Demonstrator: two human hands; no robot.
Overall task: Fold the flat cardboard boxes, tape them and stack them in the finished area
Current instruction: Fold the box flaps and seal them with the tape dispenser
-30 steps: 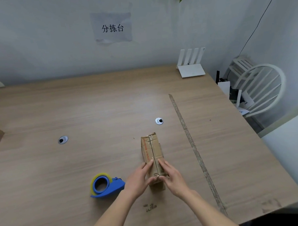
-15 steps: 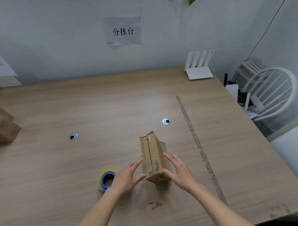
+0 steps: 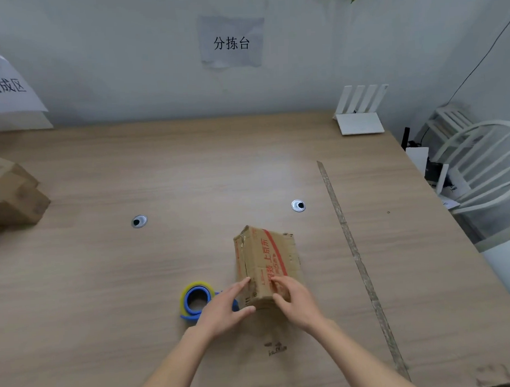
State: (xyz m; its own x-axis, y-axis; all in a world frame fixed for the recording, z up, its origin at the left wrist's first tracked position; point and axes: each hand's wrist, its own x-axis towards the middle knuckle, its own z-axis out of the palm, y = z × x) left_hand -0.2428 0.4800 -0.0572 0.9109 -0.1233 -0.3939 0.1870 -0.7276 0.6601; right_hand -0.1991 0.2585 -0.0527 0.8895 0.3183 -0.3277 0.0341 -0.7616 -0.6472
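A small folded cardboard box (image 3: pixel 265 260) with red print lies lengthwise on the wooden table (image 3: pixel 188 172), its taped seam turned to the left side. My left hand (image 3: pixel 223 307) presses straight fingers against the box's near left face, with the thumb under the near end. My right hand (image 3: pixel 296 301) grips the near right corner, fingers curled over the top. A blue and yellow tape dispenser (image 3: pixel 195 299) sits just left of the box, partly hidden by my left hand. Finished boxes (image 3: pixel 12 193) are stacked at the far left, below a paper sign (image 3: pixel 6 87).
A strip of tape (image 3: pixel 353 253) runs along the table right of the box. Two metal grommets (image 3: pixel 139 221) (image 3: pixel 298 205) sit in the tabletop. A white router (image 3: pixel 360 115) stands at the back right. A white chair (image 3: pixel 480 166) stands beyond the right edge.
My hands came off the box, then closed on its near end again. The box has rolled so its printed face is up and the seam faces left. The view has shifted left.
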